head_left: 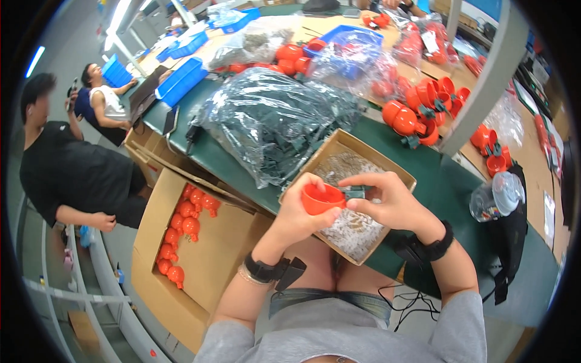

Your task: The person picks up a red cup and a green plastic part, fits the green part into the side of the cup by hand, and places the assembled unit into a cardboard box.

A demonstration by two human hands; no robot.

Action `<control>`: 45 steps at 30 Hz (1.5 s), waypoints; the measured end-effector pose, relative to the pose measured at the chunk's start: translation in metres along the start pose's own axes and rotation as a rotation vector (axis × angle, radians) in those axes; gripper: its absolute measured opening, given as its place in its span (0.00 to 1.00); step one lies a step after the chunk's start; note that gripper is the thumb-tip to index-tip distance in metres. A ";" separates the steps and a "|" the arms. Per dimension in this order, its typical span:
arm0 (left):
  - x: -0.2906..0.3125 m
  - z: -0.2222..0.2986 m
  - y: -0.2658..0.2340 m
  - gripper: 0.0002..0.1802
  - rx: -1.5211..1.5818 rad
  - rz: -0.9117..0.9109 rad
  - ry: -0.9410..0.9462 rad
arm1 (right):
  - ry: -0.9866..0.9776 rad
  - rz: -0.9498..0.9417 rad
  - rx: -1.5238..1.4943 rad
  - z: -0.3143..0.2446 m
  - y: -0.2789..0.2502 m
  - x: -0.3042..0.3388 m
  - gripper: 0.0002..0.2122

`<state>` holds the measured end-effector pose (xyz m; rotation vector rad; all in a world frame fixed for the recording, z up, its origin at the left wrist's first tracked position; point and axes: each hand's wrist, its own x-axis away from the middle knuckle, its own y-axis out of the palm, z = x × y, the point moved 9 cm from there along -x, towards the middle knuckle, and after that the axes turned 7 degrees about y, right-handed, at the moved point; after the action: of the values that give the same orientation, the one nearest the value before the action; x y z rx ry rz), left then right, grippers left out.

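box [376, 158]: bag [272, 124] adjoins far-left edge; lateral room over green tabletop [448, 187] at right. above box: left hand [295, 213] clamped on red cup [322, 204]; right hand [392, 196] pinches green part [356, 193] at cup's side.

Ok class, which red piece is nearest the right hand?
The cup in the left hand; the other red pieces lie farther off, in the carton or on the worktops.

One T-shirt [339, 336], plain grey, sleeves [461, 320] short and loose. One pair of shorts [292, 297], blue denim, mostly hidden under the shirt from where I stand. Left wrist: black strap [260, 270], black angular module [290, 274], pale beaded bracelet [249, 277] beside it. Right wrist: black band [444, 241], dark attachment [411, 250], details indistinct. Left hand [295, 209], right hand [390, 196]: bare.
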<state>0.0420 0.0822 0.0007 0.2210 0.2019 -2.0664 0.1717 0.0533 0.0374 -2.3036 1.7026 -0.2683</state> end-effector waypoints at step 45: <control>-0.001 -0.007 -0.007 0.21 0.034 0.151 0.088 | -0.355 0.192 0.055 -0.008 -0.005 0.011 0.12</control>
<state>0.0372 0.0876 -0.0056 0.3384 0.1976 -1.9126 0.1769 0.0435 0.0465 -1.9850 1.6890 0.1241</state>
